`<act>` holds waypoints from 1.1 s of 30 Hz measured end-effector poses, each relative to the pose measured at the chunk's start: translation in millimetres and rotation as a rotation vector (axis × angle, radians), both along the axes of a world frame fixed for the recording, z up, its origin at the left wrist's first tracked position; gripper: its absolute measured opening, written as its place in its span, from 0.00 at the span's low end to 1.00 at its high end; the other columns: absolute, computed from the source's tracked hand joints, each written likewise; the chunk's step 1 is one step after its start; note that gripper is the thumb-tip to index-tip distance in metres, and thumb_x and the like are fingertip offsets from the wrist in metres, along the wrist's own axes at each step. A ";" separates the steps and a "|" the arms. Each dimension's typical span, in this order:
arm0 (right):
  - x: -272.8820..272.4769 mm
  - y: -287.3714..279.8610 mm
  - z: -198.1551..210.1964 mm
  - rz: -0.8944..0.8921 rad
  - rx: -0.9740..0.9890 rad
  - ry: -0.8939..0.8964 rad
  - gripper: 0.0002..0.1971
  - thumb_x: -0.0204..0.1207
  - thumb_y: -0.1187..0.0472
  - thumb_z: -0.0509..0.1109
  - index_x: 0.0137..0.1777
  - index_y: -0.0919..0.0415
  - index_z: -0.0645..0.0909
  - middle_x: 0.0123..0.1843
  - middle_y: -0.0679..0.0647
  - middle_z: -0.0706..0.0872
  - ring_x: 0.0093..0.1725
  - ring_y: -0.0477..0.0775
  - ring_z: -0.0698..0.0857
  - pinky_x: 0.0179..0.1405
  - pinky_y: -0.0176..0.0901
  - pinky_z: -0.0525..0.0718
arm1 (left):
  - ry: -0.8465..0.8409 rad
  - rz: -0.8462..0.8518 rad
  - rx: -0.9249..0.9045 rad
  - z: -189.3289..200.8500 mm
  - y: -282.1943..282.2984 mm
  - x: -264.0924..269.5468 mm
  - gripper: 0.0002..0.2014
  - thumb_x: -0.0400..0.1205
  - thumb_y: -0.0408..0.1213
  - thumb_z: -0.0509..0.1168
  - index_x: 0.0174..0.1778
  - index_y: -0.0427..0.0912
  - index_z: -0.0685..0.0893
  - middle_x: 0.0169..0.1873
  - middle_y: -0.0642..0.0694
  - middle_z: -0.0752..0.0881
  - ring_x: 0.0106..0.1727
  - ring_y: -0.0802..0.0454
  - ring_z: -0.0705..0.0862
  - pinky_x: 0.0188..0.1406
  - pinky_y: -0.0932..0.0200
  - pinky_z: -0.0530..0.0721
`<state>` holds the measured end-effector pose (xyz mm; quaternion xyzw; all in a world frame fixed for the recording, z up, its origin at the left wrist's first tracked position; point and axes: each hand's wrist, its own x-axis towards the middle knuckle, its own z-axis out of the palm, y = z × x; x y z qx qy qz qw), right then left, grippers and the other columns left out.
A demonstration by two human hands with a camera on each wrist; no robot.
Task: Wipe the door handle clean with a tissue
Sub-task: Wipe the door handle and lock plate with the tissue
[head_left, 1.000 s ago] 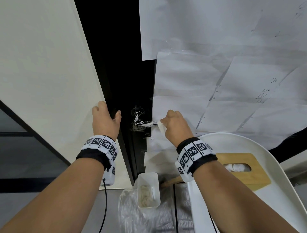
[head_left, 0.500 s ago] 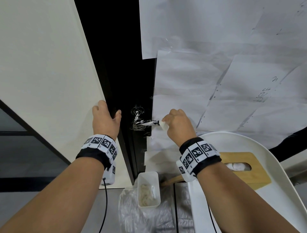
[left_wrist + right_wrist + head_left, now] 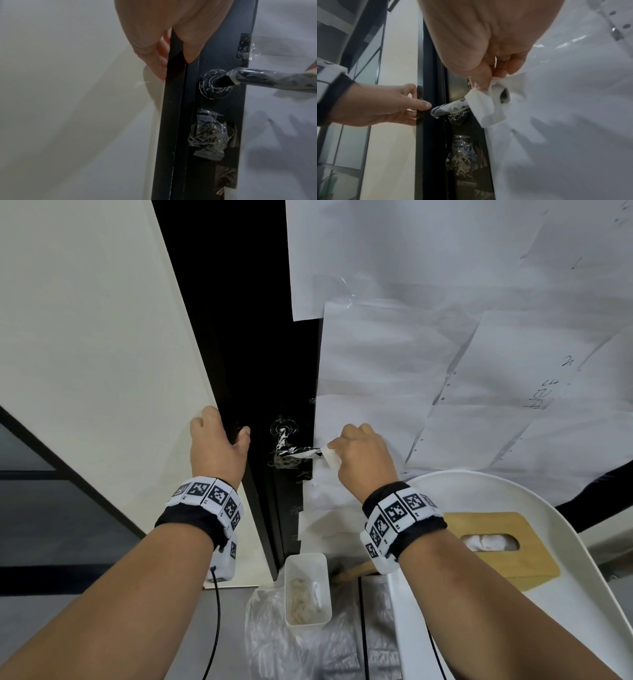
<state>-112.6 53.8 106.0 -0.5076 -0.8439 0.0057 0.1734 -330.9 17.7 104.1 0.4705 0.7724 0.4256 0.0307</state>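
A black lever door handle (image 3: 294, 453) smeared with white sticks out of the dark door (image 3: 260, 337); it also shows in the left wrist view (image 3: 267, 79) and the right wrist view (image 3: 452, 108). My right hand (image 3: 359, 453) pinches a folded white tissue (image 3: 485, 106) wrapped over the handle's free end; the tissue (image 3: 331, 457) peeks out by my thumb. My left hand (image 3: 219, 446) grips the door's edge (image 3: 173, 70), fingers behind it and thumb on the front, left of the handle.
White paper sheets (image 3: 445, 364) cover the door to the right. A white chair seat (image 3: 565, 542) holds a wooden tissue box (image 3: 507, 546). On the floor stand a white plastic tub (image 3: 308, 587) and a clear plastic bag (image 3: 274, 638). Crumpled tape (image 3: 207, 135) sits below the handle.
My right hand with the tissue has slid rightward along the handle, from near its middle to its free end. The left hand has stayed on the door edge.
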 end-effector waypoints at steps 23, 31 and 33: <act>7.1 2.2 -4.4 -0.044 -0.103 0.057 0.26 0.67 0.78 0.57 0.60 0.59 0.84 0.49 0.57 0.87 0.54 0.61 0.76 0.42 0.47 0.75 | 0.016 -0.001 -0.011 -2.7 1.4 -1.9 0.17 0.79 0.41 0.69 0.51 0.35 0.70 0.49 0.36 0.76 0.35 0.46 0.71 0.34 0.54 0.70; 3.2 0.6 -11.5 -0.043 -0.078 0.049 0.20 0.74 0.75 0.61 0.59 0.55 0.84 0.48 0.56 0.78 0.46 0.57 0.69 0.36 0.51 0.79 | 0.017 -0.007 0.001 -1.3 0.4 -1.1 0.16 0.80 0.41 0.68 0.51 0.35 0.70 0.48 0.37 0.75 0.34 0.46 0.71 0.33 0.54 0.69; 6.2 2.5 -11.8 -0.076 -0.077 0.057 0.15 0.74 0.74 0.61 0.53 0.60 0.85 0.46 0.58 0.77 0.45 0.59 0.74 0.33 0.48 0.76 | 0.021 -0.019 0.008 -2.1 -0.2 -2.0 0.16 0.80 0.42 0.67 0.50 0.36 0.70 0.47 0.38 0.74 0.33 0.46 0.70 0.33 0.54 0.69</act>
